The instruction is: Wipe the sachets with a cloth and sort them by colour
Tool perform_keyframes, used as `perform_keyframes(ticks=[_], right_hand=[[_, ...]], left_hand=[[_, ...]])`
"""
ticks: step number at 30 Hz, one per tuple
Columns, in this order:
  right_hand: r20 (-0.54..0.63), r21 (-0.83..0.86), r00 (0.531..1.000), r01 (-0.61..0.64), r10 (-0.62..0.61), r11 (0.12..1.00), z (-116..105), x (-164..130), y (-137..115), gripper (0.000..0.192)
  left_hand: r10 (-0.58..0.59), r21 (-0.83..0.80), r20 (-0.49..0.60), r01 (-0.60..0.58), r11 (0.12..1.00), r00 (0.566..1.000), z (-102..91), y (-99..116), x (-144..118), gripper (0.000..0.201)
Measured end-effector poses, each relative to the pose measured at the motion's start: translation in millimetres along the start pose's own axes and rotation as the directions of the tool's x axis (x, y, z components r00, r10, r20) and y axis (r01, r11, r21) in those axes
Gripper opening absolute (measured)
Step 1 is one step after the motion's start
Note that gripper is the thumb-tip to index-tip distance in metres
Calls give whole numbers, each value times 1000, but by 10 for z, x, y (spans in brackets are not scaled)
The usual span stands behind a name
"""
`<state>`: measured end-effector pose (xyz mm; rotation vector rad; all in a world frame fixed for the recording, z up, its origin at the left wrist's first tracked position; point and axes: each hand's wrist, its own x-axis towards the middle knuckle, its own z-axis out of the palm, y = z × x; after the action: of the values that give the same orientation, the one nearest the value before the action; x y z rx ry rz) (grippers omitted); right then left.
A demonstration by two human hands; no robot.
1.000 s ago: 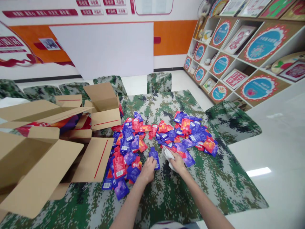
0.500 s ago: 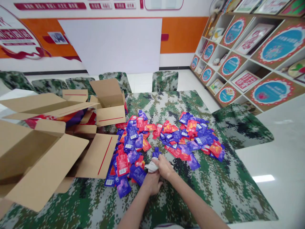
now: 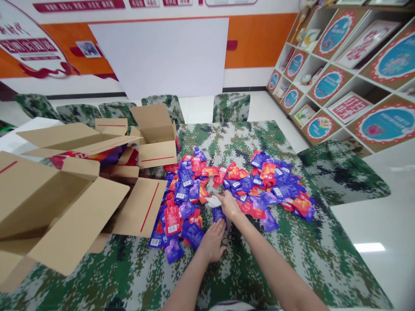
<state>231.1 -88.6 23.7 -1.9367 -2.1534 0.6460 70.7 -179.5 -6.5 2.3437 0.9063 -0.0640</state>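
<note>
A purple pouch (image 3: 218, 213) lies on the camouflage tablecloth (image 3: 259, 263) between two heaps. My left hand (image 3: 212, 242) rests on its near end, fingers stretched out flat and thumb apart. My right hand (image 3: 231, 207) is closed on a crumpled white cloth (image 3: 213, 201), held at the pouch's far end; the pouch top is hidden there. Left of my hands spreads a heap of red and purple pouches, among them a red pouch (image 3: 172, 218) and a purple pouch (image 3: 193, 234). Beyond my right hand lies another mixed heap, with a purple pouch (image 3: 269, 221) at its near edge.
Open cardboard boxes (image 3: 81, 216) crowd the table's left side, flaps spreading toward the heap. A smaller open box (image 3: 157, 153) stands behind them. Camouflage-covered chairs (image 3: 231, 108) line the far side, with another chair (image 3: 340, 172) at the right. Shelves (image 3: 343, 77) stand beyond.
My right hand has moved with the white cloth away from me, up to the pouch's far end. My left hand has left the cloth and now lies flat on the pouch's near end.
</note>
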Motion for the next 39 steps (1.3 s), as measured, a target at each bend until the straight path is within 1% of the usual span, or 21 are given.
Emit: perform_keyframes(ticks=[3, 5, 7, 8, 10, 13, 16, 19, 21, 24, 26, 27, 28, 29, 30, 31, 32, 33, 34, 36, 39], right_hand=[[-13, 22, 999, 52, -52, 998, 76, -426, -67, 43], [16, 39, 995, 99, -99, 994, 172, -680, -117, 43], [34, 59, 993, 111, -113, 992, 265, -813, -151, 41], [40, 64, 994, 103, -105, 993, 297, -820, -156, 39], [44, 59, 996, 70, -72, 996, 320, -719, -136, 35], [40, 23, 999, 2, -3, 1000, 269, -380, -48, 34], [29, -17, 998, -63, 63, 998, 185, -19, 41, 37], [19, -17, 996, -83, 83, 996, 124, 166, 74, 38], [0, 18, 996, -85, 85, 996, 100, 139, 88, 43], [-68, 117, 992, -94, 103, 989, 96, -110, 174, 55], [-112, 187, 984, -116, 139, 976, 124, -359, 289, 60], [-124, 219, 979, -133, 162, 967, 148, -489, 356, 62], [-119, 245, 977, -146, 180, 958, 175, -613, 422, 62], [-109, 265, 974, -163, 198, 950, 206, -726, 482, 63], [-99, 280, 972, -176, 211, 944, 237, -825, 531, 63], [-90, 290, 972, -185, 219, 939, 266, -905, 565, 63], [-85, 296, 971, -190, 224, 936, 292, -968, 583, 64], [-82, 298, 971, -191, 224, 935, 314, -1012, 585, 65], [-81, 294, 972, -189, 221, 937, 331, -1041, 572, 66], [-77, 274, 975, -180, 208, 945, 356, -1063, 517, 65], [-74, 234, 981, -155, 177, 960, 384, -1057, 423, 61]], left_hand=[[-16, -34, -3, 16, 999, 1000, 31, -17, -7, 83], [-47, -61, 18, 48, 997, 999, 65, -34, -15, 77], [-72, -78, 37, 75, 994, 997, 89, -46, -21, 71], [-70, -78, 36, 73, 994, 997, 91, -48, -22, 69], [-45, -57, 11, 45, 997, 999, 76, -43, -17, 71], [-4, -1, -9, 4, 1000, 1000, 32, -22, 3, 80], [9, 55, 12, -10, 998, 1000, 18, -8, 21, 85], [6, 95, 33, -9, 995, 999, 29, 0, 24, 85], [2, 106, 48, -7, 994, 999, 10, 10, 23, 85], [18, 82, 49, -22, 996, 999, -105, 40, 49, 79], [1, 37, -6, -1, 999, 1000, -226, 59, 110, 72], [-47, 6, -52, 48, 999, 998, -287, 63, 157, 70], [-130, -33, -100, 128, 991, 986, -343, 61, 213, 69], [-241, -80, -142, 232, 970, 960, -389, 52, 275, 70], [-362, -130, -171, 343, 930, 917, -422, 37, 340, 72], [-470, -176, -184, 442, 880, 863, -441, 16, 403, 76], [-551, -212, -183, 515, 831, 814, -446, -8, 461, 79], [-604, -234, -174, 564, 792, 777, -439, -32, 510, 83], [-635, -242, -165, 593, 768, 755, -422, -52, 549, 86], [-645, -233, -155, 607, 760, 749, -373, -74, 599, 88], [-629, -230, -154, 592, 773, 762, -295, -55, 633, 88]])
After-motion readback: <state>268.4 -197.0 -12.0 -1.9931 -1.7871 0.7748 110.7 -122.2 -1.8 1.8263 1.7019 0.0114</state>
